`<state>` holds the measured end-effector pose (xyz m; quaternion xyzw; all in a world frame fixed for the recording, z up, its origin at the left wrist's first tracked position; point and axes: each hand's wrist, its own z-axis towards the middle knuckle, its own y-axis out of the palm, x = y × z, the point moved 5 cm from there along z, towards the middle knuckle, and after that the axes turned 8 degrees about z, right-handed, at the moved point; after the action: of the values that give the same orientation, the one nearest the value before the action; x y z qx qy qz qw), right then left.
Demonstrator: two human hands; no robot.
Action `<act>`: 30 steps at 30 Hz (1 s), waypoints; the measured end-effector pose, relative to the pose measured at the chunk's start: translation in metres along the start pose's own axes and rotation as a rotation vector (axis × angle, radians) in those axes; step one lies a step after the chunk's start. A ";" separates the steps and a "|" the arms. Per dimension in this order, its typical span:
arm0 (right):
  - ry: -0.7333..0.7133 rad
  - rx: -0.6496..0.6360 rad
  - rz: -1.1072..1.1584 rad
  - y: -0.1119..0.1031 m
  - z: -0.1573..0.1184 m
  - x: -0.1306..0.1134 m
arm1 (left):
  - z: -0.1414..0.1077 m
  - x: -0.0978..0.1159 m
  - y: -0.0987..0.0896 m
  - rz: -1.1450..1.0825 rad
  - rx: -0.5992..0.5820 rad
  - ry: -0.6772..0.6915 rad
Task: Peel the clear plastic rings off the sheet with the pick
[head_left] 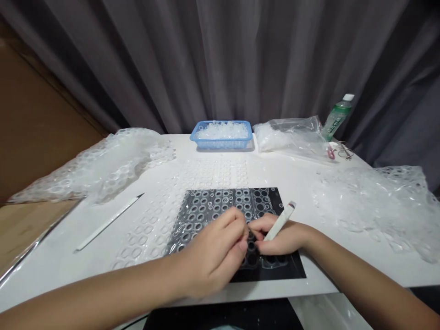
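Note:
A clear plastic sheet of rings (pixel 195 208) lies partly over a black mat (pixel 300 266), its other part spread on the white table. My right hand (pixel 283 236) grips a slim white pen-like tool (pixel 280 222), slanted with its blunt end up. Its working tip is hidden by my fingers, low over the sheet. My left hand (pixel 218 256) is closed in a pinch just left of the right one, the fingertips almost meeting it. Whatever lies between those left fingers is hidden. Several ring-shaped openings on the sheet's right part look dark.
A blue basket (pixel 222 143) of small clear rings stands at the back. Beside it are a clear bag (pixel 292 137), a green-labelled bottle (pixel 337 119) and pink-handled scissors (pixel 331 152). Perforated plastic sheets (pixel 103 160) pile left, more plastic scrap (pixel 381 201) right. A white pointed tool (pixel 108 223) lies left.

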<state>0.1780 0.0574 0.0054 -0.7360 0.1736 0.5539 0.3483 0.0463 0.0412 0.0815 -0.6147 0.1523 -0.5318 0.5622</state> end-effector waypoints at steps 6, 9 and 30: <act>0.032 0.121 -0.024 -0.013 0.000 0.002 | 0.000 -0.020 0.036 0.373 -0.258 0.013; 0.030 0.121 -0.041 -0.011 0.001 0.004 | -0.002 -0.021 0.052 0.557 -0.250 0.085; 0.087 0.264 0.059 -0.020 -0.001 0.005 | 0.007 -0.037 0.032 0.222 -0.222 -0.100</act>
<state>0.1930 0.0719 0.0077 -0.7018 0.2814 0.5039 0.4176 0.0513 0.0635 0.0378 -0.6781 0.2488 -0.4150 0.5532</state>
